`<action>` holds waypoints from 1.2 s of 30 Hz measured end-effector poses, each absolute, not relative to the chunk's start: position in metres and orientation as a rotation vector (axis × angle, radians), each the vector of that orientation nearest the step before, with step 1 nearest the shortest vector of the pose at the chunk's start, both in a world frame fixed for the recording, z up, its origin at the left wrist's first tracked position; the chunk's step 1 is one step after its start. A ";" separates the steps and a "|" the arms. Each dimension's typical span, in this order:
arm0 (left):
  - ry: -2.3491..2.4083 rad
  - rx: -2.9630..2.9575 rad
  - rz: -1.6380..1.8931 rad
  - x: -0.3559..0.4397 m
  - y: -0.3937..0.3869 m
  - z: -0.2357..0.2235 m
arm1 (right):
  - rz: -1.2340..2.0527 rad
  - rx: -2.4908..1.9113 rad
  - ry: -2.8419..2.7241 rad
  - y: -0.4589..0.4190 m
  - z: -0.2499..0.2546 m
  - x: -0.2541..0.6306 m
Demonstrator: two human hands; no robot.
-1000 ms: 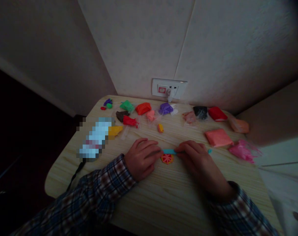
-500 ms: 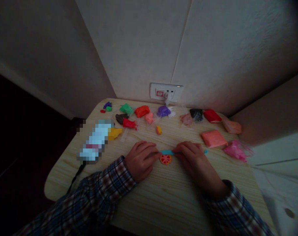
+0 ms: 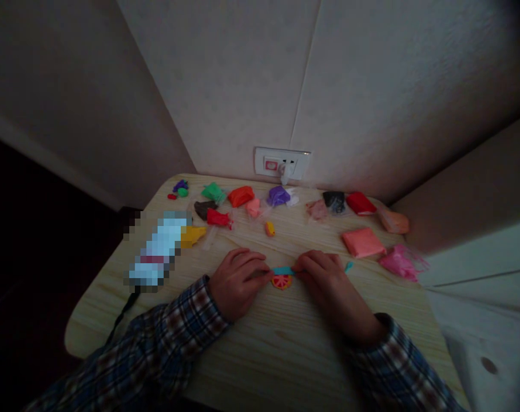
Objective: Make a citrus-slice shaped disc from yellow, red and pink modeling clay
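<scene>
Tool (image 3: 282, 270), blue, pinched by left grip (image 3: 238, 284) and right grip (image 3: 332, 289), pixelated device (image 3: 159, 249) unreadable

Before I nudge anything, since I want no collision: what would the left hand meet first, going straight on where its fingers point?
The left hand is at one end of the blue strip; straight on along it, the right hand would probably come first, though depth is hard to judge.

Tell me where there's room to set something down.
The widest bare patch of table lies between the left sleeve and right sleeve. A smaller one sits between the pink bag and right sleeve. Crowded: the back, where bags line the wall, and between the left hand and right hand, around the blue strip and round piece.
</scene>
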State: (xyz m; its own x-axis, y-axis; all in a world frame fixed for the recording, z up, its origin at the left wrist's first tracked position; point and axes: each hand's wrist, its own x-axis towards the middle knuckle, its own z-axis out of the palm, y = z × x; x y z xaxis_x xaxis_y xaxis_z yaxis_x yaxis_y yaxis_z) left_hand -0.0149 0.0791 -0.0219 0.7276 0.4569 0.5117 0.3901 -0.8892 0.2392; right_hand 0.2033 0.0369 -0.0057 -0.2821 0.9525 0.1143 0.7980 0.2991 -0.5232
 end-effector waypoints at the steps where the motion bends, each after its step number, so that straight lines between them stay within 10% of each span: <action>1: 0.695 2.814 0.874 -0.015 0.080 -0.023 | 0.521 -1.566 -2.165 0.037 -0.006 0.204; 36: 1.380 2.871 0.570 0.049 0.208 0.009 | 0.480 -1.570 -2.119 0.039 -0.008 0.203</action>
